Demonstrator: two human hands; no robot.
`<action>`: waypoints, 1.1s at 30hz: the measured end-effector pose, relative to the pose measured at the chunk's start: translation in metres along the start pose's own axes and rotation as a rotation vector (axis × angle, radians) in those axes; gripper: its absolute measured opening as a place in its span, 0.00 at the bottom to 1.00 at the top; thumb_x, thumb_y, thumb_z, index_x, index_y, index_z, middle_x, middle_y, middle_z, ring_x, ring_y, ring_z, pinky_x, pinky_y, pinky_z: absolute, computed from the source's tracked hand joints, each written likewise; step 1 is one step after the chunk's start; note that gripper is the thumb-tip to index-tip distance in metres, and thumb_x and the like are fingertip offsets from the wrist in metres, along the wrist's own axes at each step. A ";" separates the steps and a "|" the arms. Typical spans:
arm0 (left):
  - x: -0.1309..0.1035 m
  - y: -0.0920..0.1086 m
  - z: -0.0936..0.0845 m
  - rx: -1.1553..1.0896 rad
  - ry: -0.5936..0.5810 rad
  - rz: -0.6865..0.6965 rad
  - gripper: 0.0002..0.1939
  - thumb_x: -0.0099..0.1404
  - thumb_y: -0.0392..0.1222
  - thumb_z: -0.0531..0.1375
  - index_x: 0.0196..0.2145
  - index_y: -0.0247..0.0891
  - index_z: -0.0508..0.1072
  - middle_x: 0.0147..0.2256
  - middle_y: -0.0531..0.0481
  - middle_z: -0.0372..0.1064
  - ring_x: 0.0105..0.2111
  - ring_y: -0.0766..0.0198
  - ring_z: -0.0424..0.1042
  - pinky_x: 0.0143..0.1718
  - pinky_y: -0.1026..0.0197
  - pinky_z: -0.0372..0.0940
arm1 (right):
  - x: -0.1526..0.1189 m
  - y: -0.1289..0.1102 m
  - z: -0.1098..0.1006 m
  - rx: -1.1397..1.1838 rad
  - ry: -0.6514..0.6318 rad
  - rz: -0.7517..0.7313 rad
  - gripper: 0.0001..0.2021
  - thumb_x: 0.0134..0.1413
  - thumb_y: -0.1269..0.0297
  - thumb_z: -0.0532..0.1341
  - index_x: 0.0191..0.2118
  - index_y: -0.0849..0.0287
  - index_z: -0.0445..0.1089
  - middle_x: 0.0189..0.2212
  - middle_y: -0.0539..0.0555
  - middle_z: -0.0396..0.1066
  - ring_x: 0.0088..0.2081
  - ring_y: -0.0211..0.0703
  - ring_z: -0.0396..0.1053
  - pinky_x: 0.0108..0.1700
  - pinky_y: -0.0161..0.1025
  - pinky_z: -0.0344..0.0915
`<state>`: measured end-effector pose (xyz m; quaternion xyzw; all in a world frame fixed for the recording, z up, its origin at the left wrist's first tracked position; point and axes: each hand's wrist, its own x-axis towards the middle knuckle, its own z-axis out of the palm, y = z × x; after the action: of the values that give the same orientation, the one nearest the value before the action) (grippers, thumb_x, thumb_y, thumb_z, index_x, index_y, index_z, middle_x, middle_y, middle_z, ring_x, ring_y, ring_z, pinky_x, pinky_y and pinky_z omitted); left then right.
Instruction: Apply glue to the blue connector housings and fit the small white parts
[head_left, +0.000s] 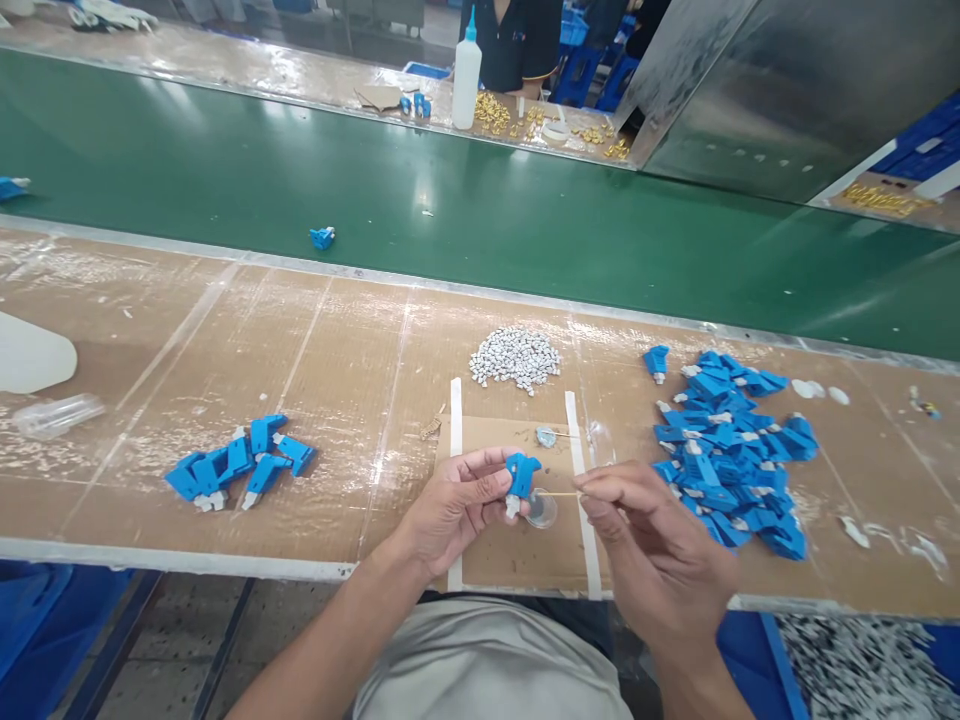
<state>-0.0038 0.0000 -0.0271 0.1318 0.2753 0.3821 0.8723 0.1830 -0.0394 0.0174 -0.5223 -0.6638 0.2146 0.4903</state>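
My left hand [457, 510] pinches a small blue plastic part [520, 476] with a whitish tip pointing down. In my right hand [652, 540] is a thin wooden stick [559, 493], gripped between thumb and fingers, its far end close to the blue part. Whether the stick touches the part I cannot tell. Below them a small clear cup [543, 510] stands on a taped cardboard sheet [517, 560]. Just beyond lies a small bluish-grey blob [546, 437] with a stick by it. Farther off is a heap of small silvery-grey pieces [516, 357].
A large pile of blue parts [727, 450] lies at right, a smaller group [236, 462] at left. Across the table runs a green conveyor belt [450, 220] carrying a blue part [322, 238]. Behind it are a white squeeze bottle [466, 80] and a person [517, 45].
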 end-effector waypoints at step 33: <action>-0.005 0.004 -0.011 -0.093 0.153 0.054 0.15 0.60 0.35 0.69 0.46 0.31 0.77 0.35 0.42 0.76 0.27 0.67 0.76 0.30 0.70 0.70 | 0.109 0.082 0.041 -0.157 -0.312 0.324 0.10 0.60 0.60 0.59 0.29 0.58 0.68 0.26 0.53 0.72 0.30 0.47 0.72 0.32 0.40 0.65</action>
<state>-0.0155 -0.0004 -0.0327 0.0690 0.3194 0.4265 0.8434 0.1895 0.0980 -0.0191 -0.6190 -0.6537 0.3166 0.2987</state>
